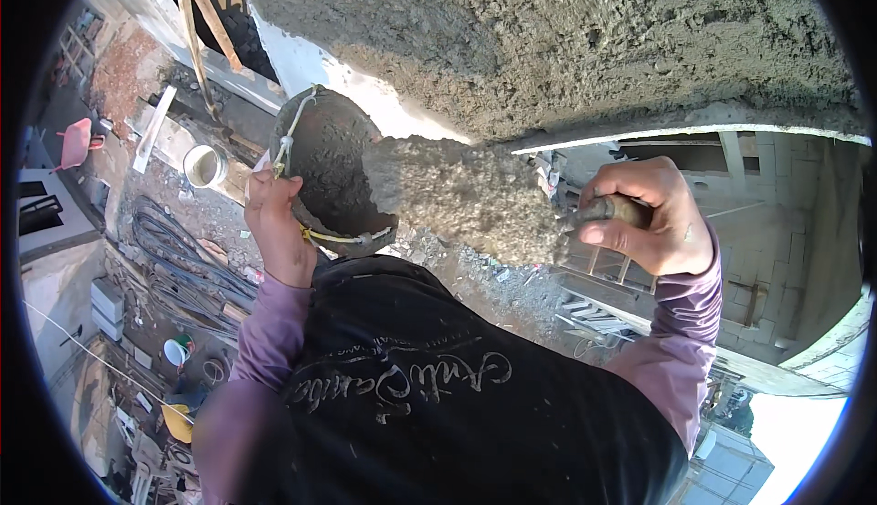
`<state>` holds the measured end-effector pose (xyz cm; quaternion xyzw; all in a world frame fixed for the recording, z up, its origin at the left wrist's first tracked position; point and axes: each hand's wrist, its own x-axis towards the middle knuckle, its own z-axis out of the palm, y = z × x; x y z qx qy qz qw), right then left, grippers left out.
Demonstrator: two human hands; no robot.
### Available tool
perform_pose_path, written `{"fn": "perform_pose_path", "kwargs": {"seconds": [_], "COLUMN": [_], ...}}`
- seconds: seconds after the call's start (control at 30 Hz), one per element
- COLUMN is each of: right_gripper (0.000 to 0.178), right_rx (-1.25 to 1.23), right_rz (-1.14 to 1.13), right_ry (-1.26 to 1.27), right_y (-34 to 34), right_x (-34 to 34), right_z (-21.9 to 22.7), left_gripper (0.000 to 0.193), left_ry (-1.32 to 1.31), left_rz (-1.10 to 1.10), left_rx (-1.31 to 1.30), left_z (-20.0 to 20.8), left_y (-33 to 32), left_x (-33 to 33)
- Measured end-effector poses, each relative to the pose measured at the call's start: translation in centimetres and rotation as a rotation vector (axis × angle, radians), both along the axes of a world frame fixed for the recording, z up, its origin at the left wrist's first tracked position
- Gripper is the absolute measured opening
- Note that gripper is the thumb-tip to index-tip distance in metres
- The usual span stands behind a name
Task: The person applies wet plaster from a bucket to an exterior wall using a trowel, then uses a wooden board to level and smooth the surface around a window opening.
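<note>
My left hand point(276, 226) is closed on the rope handle at the near left rim of a dark bucket point(333, 153). Wet grey mortar coats the inside of this bucket. My right hand point(653, 217) grips the rounded handle of a trowel point(607, 211), thumb and fingers wrapped round it. A thick load of mortar point(475, 192) hides nearly all of the trowel's blade. Its far end reaches over the bucket's right rim. Just beyond both hands is a wall point(566, 39) coated with rough, wet mortar.
A pale straight edge point(694, 137) runs along the bottom of the mortared wall. Far below lie coiled hoses point(183, 249), a white bucket point(205, 167), a red wheelbarrow point(78, 143) and rubble. Wooden poles point(196, 48) lean at the upper left; a ladder point(594, 313) lies at right.
</note>
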<state>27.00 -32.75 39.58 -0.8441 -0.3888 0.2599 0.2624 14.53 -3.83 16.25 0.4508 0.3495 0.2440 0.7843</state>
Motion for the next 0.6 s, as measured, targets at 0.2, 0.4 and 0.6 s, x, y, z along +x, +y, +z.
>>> {"fn": "perform_pose_path", "kwargs": {"seconds": [0.2,0.4,0.6], "right_gripper": [0.026,0.027,0.023], "right_rx": [-0.152,-0.032,-0.329], "right_rz": [-0.475,-0.875,-0.238], "right_ry": [0.407,-0.512,-0.635], "right_y": [-6.3,-10.7,-3.5], "right_x": [8.9,0.9,0.4], "right_z": [-0.7,17.7,-0.7], "left_gripper": [0.005,0.012,0.006], "left_ry": [0.042,-0.001,-0.109], "left_rz": [0.113,-0.032,-0.097], "left_rx": [0.067,0.119,0.107], "left_z": [-4.0,-3.3,-1.6], "left_y": [2.0,2.6,0.0], "left_x": [-1.0,-0.8,2.5]}}
